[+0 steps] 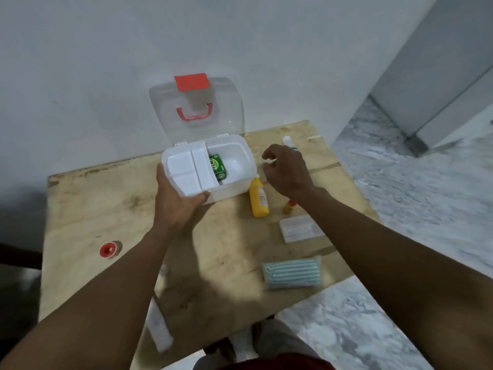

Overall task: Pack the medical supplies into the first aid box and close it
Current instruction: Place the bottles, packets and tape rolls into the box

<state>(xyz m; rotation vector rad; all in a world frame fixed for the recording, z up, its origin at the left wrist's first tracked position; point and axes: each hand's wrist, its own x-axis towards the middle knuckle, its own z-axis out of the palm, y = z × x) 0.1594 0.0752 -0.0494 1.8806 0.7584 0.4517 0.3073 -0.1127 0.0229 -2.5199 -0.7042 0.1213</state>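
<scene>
The left hand [177,201] grips the near corner of the open white plastic first aid box [234,166] on the plywood tabletop [106,209]; the right hand [286,169] hovers loosely curled, empty, above the yellow plastic bottle [258,200]. A careless reach could roll the bottle away.

A bare room in a home or plain building. A rough plywood table [106,198] stands against a white wall [80,62], on a marble-patterned floor [400,182]
</scene>
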